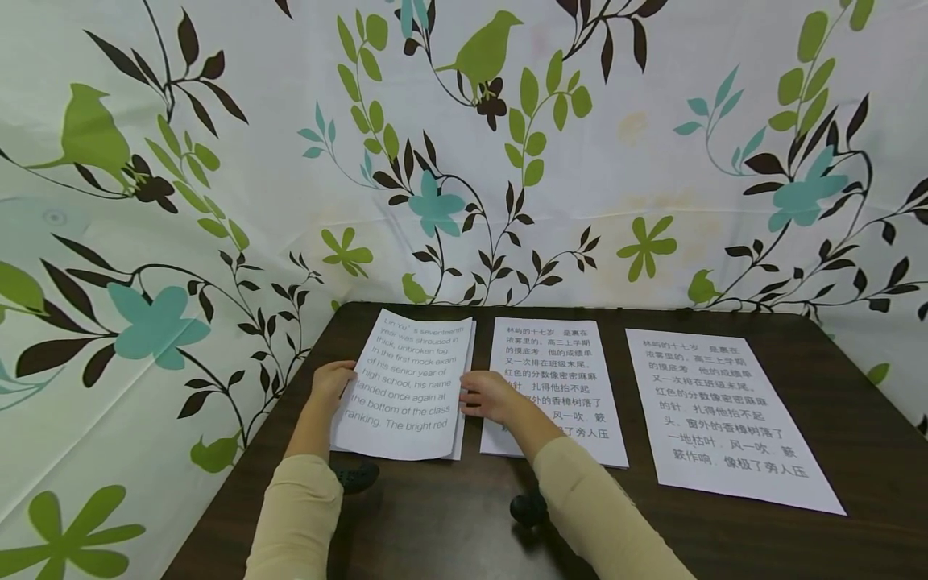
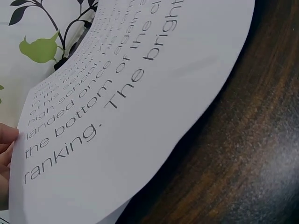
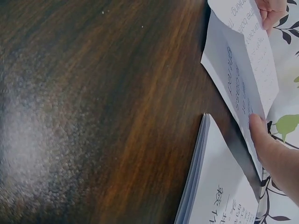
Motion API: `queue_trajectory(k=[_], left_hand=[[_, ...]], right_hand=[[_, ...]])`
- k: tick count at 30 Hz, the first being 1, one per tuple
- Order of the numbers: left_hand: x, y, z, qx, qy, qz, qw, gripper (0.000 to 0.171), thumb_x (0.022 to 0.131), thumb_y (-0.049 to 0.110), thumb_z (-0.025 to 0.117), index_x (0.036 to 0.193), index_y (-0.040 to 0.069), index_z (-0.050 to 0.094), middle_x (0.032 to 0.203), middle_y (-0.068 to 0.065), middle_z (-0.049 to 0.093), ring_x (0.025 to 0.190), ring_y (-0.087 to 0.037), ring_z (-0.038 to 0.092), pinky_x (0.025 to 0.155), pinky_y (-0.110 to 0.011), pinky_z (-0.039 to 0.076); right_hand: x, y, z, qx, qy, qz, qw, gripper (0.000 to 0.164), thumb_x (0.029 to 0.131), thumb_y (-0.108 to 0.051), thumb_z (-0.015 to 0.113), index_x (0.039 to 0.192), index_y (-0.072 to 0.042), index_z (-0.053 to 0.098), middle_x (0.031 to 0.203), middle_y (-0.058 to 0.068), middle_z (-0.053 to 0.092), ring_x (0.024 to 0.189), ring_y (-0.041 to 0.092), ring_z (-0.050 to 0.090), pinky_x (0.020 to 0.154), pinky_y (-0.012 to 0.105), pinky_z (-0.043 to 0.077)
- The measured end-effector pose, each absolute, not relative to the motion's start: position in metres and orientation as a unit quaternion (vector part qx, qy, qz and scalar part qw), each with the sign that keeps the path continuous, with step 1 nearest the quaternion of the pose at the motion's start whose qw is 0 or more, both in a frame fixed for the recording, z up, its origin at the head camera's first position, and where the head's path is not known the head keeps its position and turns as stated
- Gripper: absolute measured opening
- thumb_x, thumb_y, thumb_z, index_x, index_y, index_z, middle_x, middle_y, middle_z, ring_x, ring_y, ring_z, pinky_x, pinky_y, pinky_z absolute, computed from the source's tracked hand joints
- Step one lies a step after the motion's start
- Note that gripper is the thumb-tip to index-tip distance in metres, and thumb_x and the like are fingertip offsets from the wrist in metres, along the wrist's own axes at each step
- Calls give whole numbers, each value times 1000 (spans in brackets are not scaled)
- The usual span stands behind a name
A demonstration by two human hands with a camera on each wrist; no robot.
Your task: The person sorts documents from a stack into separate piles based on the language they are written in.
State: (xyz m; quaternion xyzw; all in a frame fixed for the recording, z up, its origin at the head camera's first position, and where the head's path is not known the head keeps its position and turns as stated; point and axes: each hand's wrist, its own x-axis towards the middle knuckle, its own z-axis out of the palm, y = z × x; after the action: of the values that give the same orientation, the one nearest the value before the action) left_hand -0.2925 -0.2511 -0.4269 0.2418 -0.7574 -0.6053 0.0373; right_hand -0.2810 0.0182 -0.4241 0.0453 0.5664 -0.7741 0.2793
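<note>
A printed English sheet [image 1: 402, 395] lies on the left, bowed up off a second sheet [image 3: 232, 77] of English text below it. My left hand [image 1: 333, 382] pinches the left edge of the top sheet; its fingers [image 2: 5, 144] show at that edge in the left wrist view. At the right edge of the same paper, my right hand [image 1: 490, 396] holds on, its thumb [image 3: 261, 133] against the sheets in the right wrist view. Beneath my right forearm lies a stack of Chinese-text sheets [image 1: 547, 354], partly covered.
Farther right lies another Chinese-text sheet [image 1: 718, 403] on the dark wooden table [image 1: 435, 515]. Black rounded objects [image 1: 528, 509] show beside my wrists. A cloth [image 1: 464, 161] printed with leaves and birds hangs behind the table and along its left side.
</note>
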Motion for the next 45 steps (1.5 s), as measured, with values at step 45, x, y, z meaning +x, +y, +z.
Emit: queue_trajectory(k=[45], left_hand=[[-344,-274,-476,202,-735,-643,71,63,72,49,61,117,8,48,107,-9,55,94,-23,54,83,-40,41]], right_hand=[[-292,65,-405,26,625,-739,250,48,88,-14,44,129,5,26,130,25,30,115,38,34,92,48,29]])
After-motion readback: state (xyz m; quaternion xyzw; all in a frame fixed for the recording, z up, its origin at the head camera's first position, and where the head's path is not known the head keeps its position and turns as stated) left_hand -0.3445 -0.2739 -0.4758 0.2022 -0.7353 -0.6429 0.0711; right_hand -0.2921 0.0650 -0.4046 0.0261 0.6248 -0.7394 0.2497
